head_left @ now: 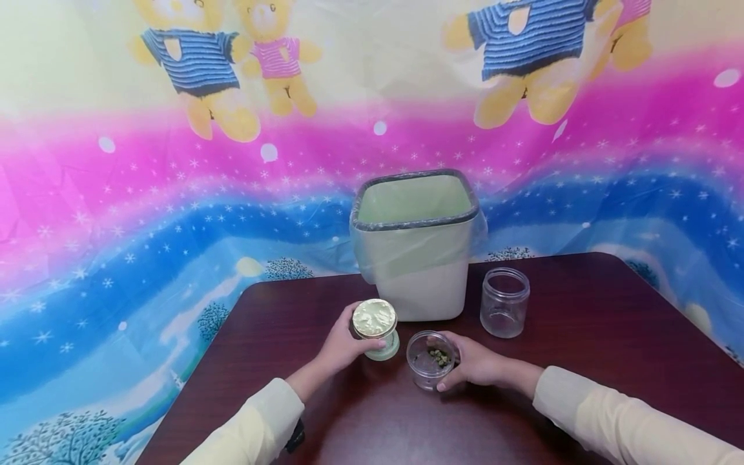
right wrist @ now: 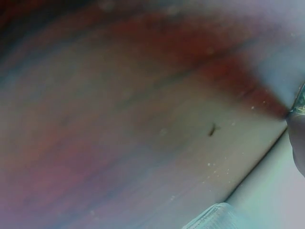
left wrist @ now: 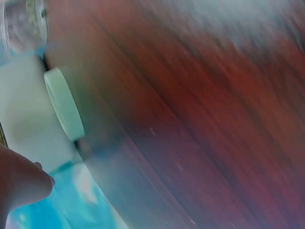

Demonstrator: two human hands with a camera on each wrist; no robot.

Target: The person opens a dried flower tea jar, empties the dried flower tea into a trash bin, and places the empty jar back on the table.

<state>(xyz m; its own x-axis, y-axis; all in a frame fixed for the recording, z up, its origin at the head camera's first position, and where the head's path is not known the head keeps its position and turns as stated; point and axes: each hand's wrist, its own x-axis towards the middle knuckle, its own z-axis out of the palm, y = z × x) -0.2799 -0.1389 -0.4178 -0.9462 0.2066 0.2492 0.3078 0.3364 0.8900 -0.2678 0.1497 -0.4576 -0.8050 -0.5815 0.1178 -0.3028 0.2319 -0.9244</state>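
Observation:
My left hand grips a round piece with a crinkled gold foil top, thumb and fingers on opposite sides. Just below it, a pale green round lid lies on the table; its rim shows in the left wrist view above the left thumb. With my right hand I hold a clear jar by its right side. Small greenish-brown lumps lie inside it. In the right wrist view only a bit of that hand appears at the right edge.
A white bin with a dark rim and clear liner stands behind the hands. To its right is an open clear jar. Both stand on the dark reddish wooden table. A printed cloth with bears hangs behind.

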